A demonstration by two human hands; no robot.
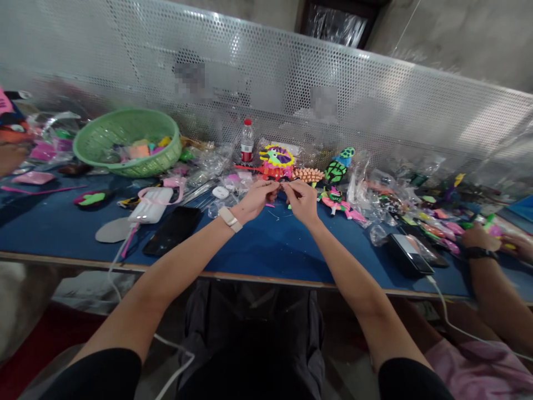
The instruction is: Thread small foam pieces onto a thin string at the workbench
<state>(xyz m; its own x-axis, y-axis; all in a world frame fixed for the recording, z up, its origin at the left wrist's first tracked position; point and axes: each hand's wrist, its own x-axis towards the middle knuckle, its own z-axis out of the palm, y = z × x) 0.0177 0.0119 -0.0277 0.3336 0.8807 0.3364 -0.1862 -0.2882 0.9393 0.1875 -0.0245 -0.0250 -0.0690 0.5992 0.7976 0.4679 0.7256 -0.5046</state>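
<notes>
Over the middle of the blue tabletop (270, 250), my left hand (259, 199) and my right hand (303, 201) meet fingertip to fingertip. Each is closed in a pinch; what sits between the fingers is too small to make out. Just behind them stands a colourful clay dinosaur figure (278, 158) with a yellow and purple frill and a red body. A spiky orange-brown piece (308, 175) lies beside it. Close to my right hand are a green and black turtle-like clay figure (338, 166) and a pink and green clay figure (335, 201).
A green plastic basket (125, 115) with clay pieces stands at back left; a red-capped bottle (247, 141) is behind my hands. Nearer lie a black phone (172, 230), a white power bank (152, 205) and a dark device (410, 255). Another person's hand (481, 238) works at right.
</notes>
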